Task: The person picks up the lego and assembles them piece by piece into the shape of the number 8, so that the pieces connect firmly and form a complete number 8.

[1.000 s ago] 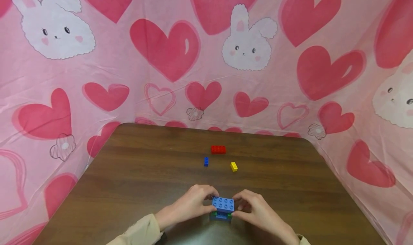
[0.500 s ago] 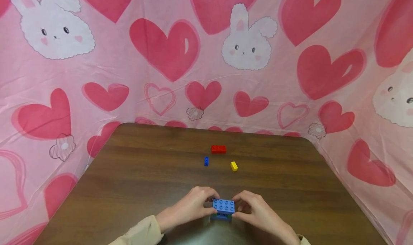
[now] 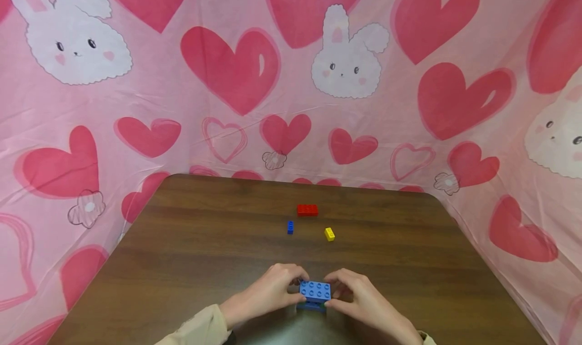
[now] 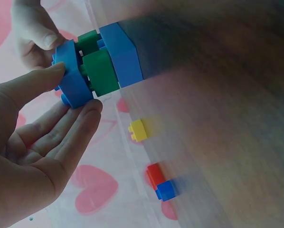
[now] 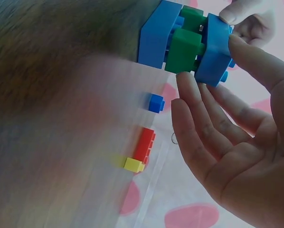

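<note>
An eight-stud blue brick [image 3: 315,291] caps a small toy-brick stack at six o'clock on the dark wood-grain table [image 3: 218,218], near the person. Beneath it, two green bricks [image 4: 102,72] stand side by side, apart from each other, on a lower blue brick [image 4: 124,56]. Green studs show in a thin gap under the cap, so it is probably not fully seated.

From the stack's nine o'clock, the left hand [image 3: 283,286] pinches the cap, thumb on the near side and fingertips on the far side. At three o'clock the right hand [image 3: 362,293] mirrors that grip, thumb and fingers bent around the cap's other end.

These look like hard plastic: likely light, stiff and tough, a little slick on the flat walls (the studs should give more purchase). The cap's long sides near its ends seem the best hold; an uneven push could tip it on its green supports.

Farther out, from the stack, a small blue brick [image 3: 290,228] lies toward eleven o'clock, a red brick [image 3: 307,210] near twelve and a yellow brick [image 3: 329,234] just short of one. Beyond the table hangs a pink heart-and-rabbit cloth [image 3: 295,106].
</note>
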`<state>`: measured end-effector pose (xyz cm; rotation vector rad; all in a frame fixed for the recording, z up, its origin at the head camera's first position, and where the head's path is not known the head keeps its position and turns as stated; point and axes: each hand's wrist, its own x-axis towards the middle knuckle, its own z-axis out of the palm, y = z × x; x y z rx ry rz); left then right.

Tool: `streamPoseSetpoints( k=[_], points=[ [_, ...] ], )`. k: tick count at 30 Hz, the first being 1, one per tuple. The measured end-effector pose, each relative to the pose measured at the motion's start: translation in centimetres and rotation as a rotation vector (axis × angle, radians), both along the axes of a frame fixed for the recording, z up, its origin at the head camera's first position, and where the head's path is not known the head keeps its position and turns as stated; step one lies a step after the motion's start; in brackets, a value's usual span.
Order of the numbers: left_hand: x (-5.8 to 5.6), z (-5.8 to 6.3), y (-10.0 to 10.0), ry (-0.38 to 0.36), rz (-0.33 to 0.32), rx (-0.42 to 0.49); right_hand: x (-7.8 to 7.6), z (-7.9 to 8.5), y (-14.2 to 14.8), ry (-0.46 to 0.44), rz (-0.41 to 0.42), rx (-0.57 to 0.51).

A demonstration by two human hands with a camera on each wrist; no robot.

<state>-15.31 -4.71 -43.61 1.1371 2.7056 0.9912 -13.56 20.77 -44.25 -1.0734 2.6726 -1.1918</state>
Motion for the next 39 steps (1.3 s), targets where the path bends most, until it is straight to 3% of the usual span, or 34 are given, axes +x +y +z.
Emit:
streamPoseSetpoints(
  k=[7,18,39],
  points=[
    [0.15,0.03,-0.02,0.001,-0.003,-0.001,0.14,0.36,-0.19,-0.054,-0.020,0.019],
    [0.13,-0.46,-0.09,-0.055,-0.041,-0.004,0.17,0.28,-0.25,-0.044,-0.026,0.014],
    [0.14,-0.72,0.30,-0.008,-0.061,-0.035,0.47,0.55,-0.51,-0.029,-0.068,0.048]
  ],
)
